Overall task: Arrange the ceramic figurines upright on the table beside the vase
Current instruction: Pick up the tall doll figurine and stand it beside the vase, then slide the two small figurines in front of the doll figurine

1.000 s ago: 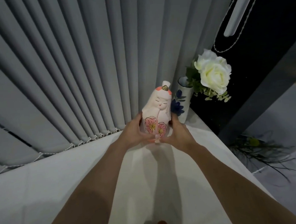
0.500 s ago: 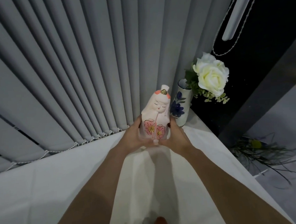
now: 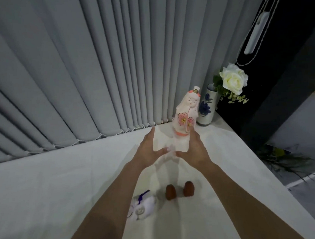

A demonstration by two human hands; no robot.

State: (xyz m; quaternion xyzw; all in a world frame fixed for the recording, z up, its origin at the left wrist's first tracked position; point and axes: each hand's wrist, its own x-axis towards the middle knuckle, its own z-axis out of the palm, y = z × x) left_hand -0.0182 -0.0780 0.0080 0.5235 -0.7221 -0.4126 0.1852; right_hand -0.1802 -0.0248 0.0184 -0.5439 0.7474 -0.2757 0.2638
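Head view: right of centre in the frame, the tall ceramic figurine (image 3: 187, 115), white with pink flowers on its robe, stands upright on the white table (image 3: 46, 181), just beside the blue-flowered vase (image 3: 206, 107), which sits toward the upper right and carries a white rose (image 3: 233, 79). Figurine and vase look very close; whether they touch cannot be told from this angle. Grey vertical blinds (image 3: 94, 67) hang right behind both.

The left hand (image 3: 151, 149) is spread, palm toward the figurine, fingers apart and clear of it. The right hand (image 3: 193, 148) is likewise spread and holds nothing, though its fingertips (image 3: 192, 129) lie against or just in front of the figurine's base; contact is uncertain.

Lower in the frame, between the forearms, two small brown figurines (image 3: 179, 190) stand upright, and a white and purple figurine (image 3: 143, 205) seems to lie on its side at lower centre.

Risks, as a judgement: the tall piece is narrow and top-heavy looking, so a brush from the right fingertips could tip it into the vase or the blinds. Forearms passing low over the table could also knock the small pieces sitting between them
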